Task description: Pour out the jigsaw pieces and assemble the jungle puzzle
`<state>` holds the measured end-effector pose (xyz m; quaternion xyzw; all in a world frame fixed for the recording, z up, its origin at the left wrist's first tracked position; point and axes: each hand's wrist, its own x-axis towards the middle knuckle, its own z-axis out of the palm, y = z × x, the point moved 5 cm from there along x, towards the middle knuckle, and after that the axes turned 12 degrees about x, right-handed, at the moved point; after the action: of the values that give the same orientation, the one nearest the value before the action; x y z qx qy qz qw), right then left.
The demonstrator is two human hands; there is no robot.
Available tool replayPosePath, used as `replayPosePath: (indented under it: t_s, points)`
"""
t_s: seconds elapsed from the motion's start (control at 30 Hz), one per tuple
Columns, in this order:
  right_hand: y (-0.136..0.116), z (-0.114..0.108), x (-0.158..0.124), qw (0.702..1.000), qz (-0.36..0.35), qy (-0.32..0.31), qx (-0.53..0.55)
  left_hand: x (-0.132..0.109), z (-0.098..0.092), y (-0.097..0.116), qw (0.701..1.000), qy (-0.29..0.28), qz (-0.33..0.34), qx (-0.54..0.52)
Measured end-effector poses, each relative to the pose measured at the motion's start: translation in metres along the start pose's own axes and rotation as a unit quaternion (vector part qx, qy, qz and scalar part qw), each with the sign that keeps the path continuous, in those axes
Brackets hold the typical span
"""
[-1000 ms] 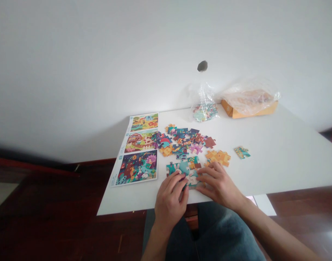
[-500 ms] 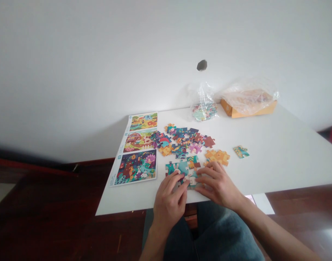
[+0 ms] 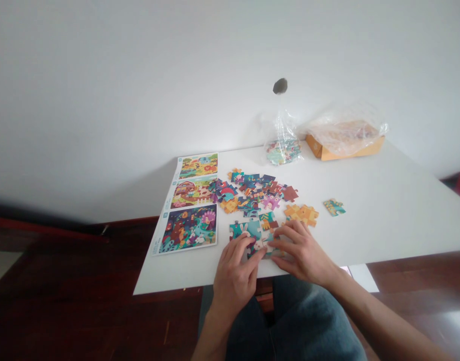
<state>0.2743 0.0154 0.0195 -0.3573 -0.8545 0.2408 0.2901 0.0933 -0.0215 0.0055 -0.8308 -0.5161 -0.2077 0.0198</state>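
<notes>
A joined section of jigsaw pieces [image 3: 248,231], teal with a white rabbit, is being handled near the front edge of the white worktop [image 3: 384,235], its longer side lying roughly along that edge. Its lower edge is being covered by the left hand [image 3: 235,276], with the fingers curled down onto the teal part, while its right end is being overlapped by the right hand [image 3: 301,253], with the fingers spread and reaching in from the right. Neither hand is released: each is being held curved against the pieces, but whether a piece is being pinched or only pressed cannot be told. Both hands are touching the section, so neither can be called nearer. Farther back, a heap of loose jigsaw pieces [image 3: 252,193] is being left lying mid-worktop, with orange joined pieces [image 3: 302,215] to its right and a printed sheet of three pictures [image 3: 188,203] to its left.
</notes>
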Motion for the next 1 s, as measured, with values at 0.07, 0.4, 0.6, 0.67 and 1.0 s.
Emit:
replayPosePath:
  t_s: [0.07, 0.4, 0.6, 0.67, 1.0]
  points:
    - [-0.001, -0.001, 0.0, 1.0, -0.003, 0.0, -0.002, 0.0, -0.001, 0.0, 1.0, 0.0, 0.002, 0.003]
    - [0.006, -0.006, 0.002, 0.998, 0.034, 0.036, -0.05, 0.002, -0.004, 0.003, 1.0, -0.015, 0.002, 0.023]
    - [0.017, -0.007, -0.001, 0.99, 0.074, 0.091, -0.074, 0.002, -0.005, 0.004, 0.999, -0.022, 0.001, 0.028]
    - [0.021, -0.011, -0.004, 0.988, 0.071, 0.117, -0.075, 0.001, -0.006, 0.002, 1.0, -0.01, 0.004, 0.014]
    - [0.092, -0.055, -0.014, 0.945, 0.235, 0.14, -0.178, 0.107, -0.019, -0.013, 0.988, 0.057, 0.138, -0.032]
